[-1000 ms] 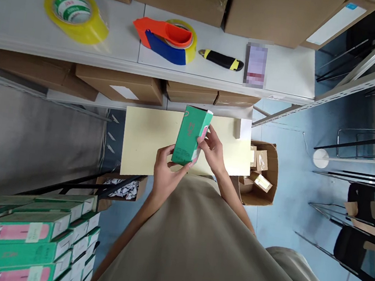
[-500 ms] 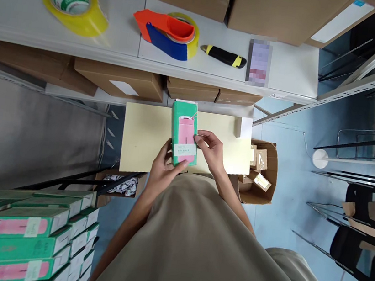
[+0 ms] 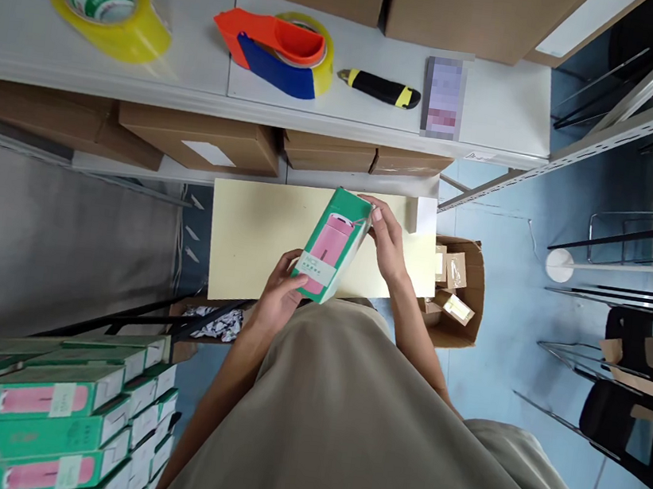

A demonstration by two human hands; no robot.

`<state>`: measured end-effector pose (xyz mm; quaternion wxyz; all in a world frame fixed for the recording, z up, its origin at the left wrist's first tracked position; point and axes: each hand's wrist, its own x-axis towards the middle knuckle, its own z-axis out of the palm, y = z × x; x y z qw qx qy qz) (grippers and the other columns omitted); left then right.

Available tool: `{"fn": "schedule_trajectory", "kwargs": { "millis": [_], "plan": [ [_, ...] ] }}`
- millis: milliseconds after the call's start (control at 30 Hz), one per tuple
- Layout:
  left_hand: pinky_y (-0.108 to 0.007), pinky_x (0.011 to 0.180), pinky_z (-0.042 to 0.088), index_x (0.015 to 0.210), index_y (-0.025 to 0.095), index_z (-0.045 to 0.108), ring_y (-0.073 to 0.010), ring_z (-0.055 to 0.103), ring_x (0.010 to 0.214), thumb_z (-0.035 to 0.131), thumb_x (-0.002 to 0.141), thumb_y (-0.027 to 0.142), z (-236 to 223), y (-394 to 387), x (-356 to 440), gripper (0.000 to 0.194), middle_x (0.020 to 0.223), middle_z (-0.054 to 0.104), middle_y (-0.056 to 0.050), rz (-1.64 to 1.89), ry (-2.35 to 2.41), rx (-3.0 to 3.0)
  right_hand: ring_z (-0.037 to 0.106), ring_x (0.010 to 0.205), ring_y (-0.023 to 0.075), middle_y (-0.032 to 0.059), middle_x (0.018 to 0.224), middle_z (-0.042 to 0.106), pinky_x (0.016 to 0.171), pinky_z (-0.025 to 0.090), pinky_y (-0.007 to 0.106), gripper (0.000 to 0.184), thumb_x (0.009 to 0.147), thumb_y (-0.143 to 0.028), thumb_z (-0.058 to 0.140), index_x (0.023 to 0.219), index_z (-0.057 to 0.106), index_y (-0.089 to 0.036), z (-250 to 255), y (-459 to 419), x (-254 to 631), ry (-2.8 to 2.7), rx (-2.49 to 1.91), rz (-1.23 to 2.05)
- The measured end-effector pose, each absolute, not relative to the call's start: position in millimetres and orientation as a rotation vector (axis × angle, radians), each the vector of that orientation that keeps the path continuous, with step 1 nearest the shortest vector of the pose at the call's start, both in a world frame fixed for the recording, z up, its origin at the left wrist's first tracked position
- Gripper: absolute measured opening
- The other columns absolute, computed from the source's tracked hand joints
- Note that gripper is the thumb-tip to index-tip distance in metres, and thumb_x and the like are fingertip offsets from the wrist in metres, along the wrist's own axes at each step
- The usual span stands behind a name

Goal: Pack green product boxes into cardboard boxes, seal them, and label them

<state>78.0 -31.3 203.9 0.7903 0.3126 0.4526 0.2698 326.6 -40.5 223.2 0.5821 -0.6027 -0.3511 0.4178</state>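
Observation:
I hold a green box with a pink picture panel (image 3: pixel 331 245) over a pale yellow board (image 3: pixel 256 227). My left hand (image 3: pixel 277 294) grips the box's near lower end from below. At the far upper corner, the fingers of my right hand (image 3: pixel 387 232) pinch the box. The box is tilted, its top end leaning to the right, its pink face toward me.
A white shelf (image 3: pixel 203 84) ahead bears a yellow tape roll (image 3: pixel 96 10), an orange and blue tape dispenser (image 3: pixel 277 49) and a black and yellow utility knife (image 3: pixel 380 89). Several matching green boxes (image 3: pixel 51 417) are stacked at lower left. An open carton (image 3: pixel 455 294) sits on the floor at right.
The box has been turned from its green side to its pink face, then tilted rightward. My right hand has slid from the box's side up to its far corner.

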Motion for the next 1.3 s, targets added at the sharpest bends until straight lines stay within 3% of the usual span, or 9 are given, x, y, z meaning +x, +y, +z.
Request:
{"fn": "schedule_trajectory", "kwargs": {
  "millis": [233,367,433,567,700,900,1067,1300],
  "plan": [
    [-0.056,0.098,0.068,0.111,0.022,0.077,-0.0435,0.078,0.127,0.085,0.078,0.063,197.3,-30.1,73.7,0.052,0.118,0.086,-0.013,0.363,0.944,0.488,0.073,0.124,0.0302,0.0062,0.138,0.079,0.100,0.063,0.044,0.058,0.091,-0.081,0.081,0.120,0.076,-0.031,226.0,-42.9,337.7,-0.824,-1.397,1.003],
    [-0.043,0.092,0.068,0.142,0.026,0.071,-0.0368,0.080,0.125,0.096,0.081,0.057,199.4,-28.9,82.2,0.073,0.133,0.083,-0.011,0.366,0.914,0.635,0.073,0.110,0.0266,0.0053,0.124,0.081,0.092,0.061,0.040,0.052,0.092,-0.077,0.081,0.112,0.076,-0.029,221.0,-39.4,334.4,-0.846,-1.490,0.945],
    [-0.038,0.089,0.066,0.144,0.027,0.068,-0.0343,0.080,0.125,0.098,0.082,0.058,200.6,-29.2,86.5,0.075,0.137,0.082,-0.011,0.389,0.921,0.702,0.071,0.106,0.0253,0.0049,0.119,0.080,0.089,0.060,0.039,0.053,0.092,-0.078,0.081,0.110,0.075,-0.028,217.5,-38.7,333.7,-0.834,-1.551,0.896],
    [-0.034,0.088,0.066,0.127,0.023,0.074,-0.0332,0.080,0.125,0.103,0.080,0.056,200.2,-30.4,87.5,0.065,0.138,0.082,-0.013,0.414,0.901,0.741,0.071,0.109,0.0257,0.0060,0.124,0.079,0.091,0.060,0.039,0.059,0.094,-0.084,0.076,0.114,0.074,-0.028,216.9,-43.8,337.3,-0.833,-1.563,0.900],
    [-0.035,0.089,0.067,0.125,0.023,0.077,-0.0332,0.082,0.121,0.106,0.076,0.047,193.9,-30.1,81.5,0.061,0.126,0.086,-0.010,0.418,0.890,0.627,0.069,0.119,0.0279,0.0074,0.138,0.076,0.097,0.060,0.042,0.066,0.096,-0.090,0.071,0.125,0.074,-0.031,219.5,-52.2,346.7,-0.909,-1.455,1.009],
    [-0.041,0.096,0.070,0.114,0.021,0.079,-0.0335,0.084,0.116,0.089,0.093,0.041,177.1,-30.0,79.8,0.030,0.109,0.088,-0.007,0.375,0.940,0.257,0.068,0.104,0.0247,0.0031,0.112,0.071,0.092,0.062,0.041,0.063,0.093,-0.085,0.079,0.124,0.068,-0.031,207.6,-53.4,352.9,-0.837,-1.375,1.103],
    [-0.042,0.094,0.069,0.111,0.023,0.078,-0.0343,0.084,0.112,0.080,0.094,0.031,178.3,-33.3,88.6,0.020,0.101,0.087,-0.005,0.319,1.014,0.161,0.069,0.106,0.0250,0.0042,0.116,0.072,0.094,0.063,0.041,0.062,0.092,-0.080,0.084,0.125,0.068,-0.030,206.3,-52.4,350.4,-0.805,-1.363,1.090],
    [-0.044,0.098,0.068,0.124,0.023,0.075,-0.0352,0.081,0.117,0.083,0.072,0.025,202.0,-40.2,96.9,0.052,0.112,0.084,-0.006,0.331,0.892,0.366,0.072,0.125,0.0280,0.0055,0.145,0.075,0.107,0.063,0.045,0.056,0.096,-0.079,0.080,0.125,0.072,-0.032,205.2,-55.9,356.3,-0.770,-1.343,1.095]
  ]
}}
